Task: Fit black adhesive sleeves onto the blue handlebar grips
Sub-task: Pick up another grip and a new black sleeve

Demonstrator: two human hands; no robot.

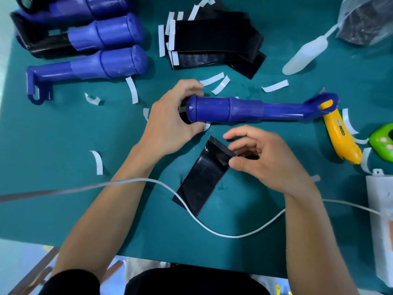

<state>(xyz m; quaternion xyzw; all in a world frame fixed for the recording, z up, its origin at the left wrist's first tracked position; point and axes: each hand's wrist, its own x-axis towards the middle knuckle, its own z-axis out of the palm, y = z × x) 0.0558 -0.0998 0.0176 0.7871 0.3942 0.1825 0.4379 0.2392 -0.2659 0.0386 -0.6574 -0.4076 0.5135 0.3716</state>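
Observation:
A blue handlebar grip (244, 110) lies across the middle of the green mat, thick end to the left. My left hand (170, 122) is closed around that thick end. Just below it a flat black adhesive sleeve (203, 177) rests slanted on the mat. My right hand (261, 158) pinches the sleeve's upper right corner between thumb and fingers. A stack of black sleeves (214, 42) with white backing strips lies at the back centre. Three more blue grips (91, 67) lie at the back left.
Peeled white backing strips (133, 90) are scattered over the mat. A yellow utility knife (340, 137) and a green device (382, 143) lie right. A white cable (212, 228) crosses the front. A white box (380, 209) sits at the right edge, a plastic bag (365, 20) back right.

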